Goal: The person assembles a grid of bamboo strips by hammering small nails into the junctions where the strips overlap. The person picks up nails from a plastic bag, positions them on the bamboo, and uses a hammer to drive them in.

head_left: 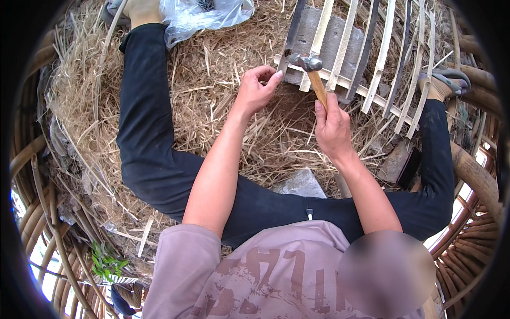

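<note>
My right hand (333,127) is wrapped round the wooden handle of a hammer (316,87). Its metal head hangs over the lower end of a dark bamboo strip (293,33). Beside that end, my left hand (256,91) is closed in a pinch, thumb and forefinger at the strip's edge. Whatever is between those fingertips is too small to make out. Several pale and dark strips lie side by side over a pale cross strip (362,90), forming a slatted frame. Under the frame's left part is a grey stone block (337,40).
Straw and shavings (207,101) cover the ground between my spread legs. A clear plastic bag (204,21) with small dark items lies by my left foot. Near my right knee are a brick-like block (394,159) and a dark flat object (409,168). Bamboo poles (478,178) curve round both sides.
</note>
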Demonstrator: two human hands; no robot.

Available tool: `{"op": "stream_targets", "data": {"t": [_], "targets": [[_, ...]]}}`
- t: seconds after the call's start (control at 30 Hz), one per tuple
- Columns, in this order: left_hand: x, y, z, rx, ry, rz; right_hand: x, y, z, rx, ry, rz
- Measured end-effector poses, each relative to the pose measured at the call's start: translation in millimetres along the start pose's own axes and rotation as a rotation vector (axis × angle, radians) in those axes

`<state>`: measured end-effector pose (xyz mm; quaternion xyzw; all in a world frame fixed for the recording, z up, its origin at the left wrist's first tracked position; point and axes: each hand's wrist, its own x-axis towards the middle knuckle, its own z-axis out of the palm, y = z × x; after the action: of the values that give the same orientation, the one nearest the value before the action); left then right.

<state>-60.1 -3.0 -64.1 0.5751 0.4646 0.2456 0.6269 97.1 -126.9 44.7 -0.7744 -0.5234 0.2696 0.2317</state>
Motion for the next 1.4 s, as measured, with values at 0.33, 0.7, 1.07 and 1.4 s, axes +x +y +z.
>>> {"op": "stream_targets", "data": {"t": [0.33, 0.7, 1.07, 1.4], "targets": [[0.5, -2.0, -0.3, -0.002, -0.004, -0.009, 4.5, -2.7, -1.0, -0.058, 0.000, -0.052], [1.1, 0.0, -0.2, 0.052, -0.031, -0.004, 2.9, -4.6, -2.6, 0.010, -0.028, 0.003], [-1.0, 2.9, 0.1, 0.019, 0.005, 0.024, 3.1, -10.2, -9.8, -0.047, 0.010, -0.008], [2.5, -0.7, 0.1, 0.020, -0.014, 0.010, 6.8, -8.0, -9.9, -0.161, -0.083, -0.039]]}}
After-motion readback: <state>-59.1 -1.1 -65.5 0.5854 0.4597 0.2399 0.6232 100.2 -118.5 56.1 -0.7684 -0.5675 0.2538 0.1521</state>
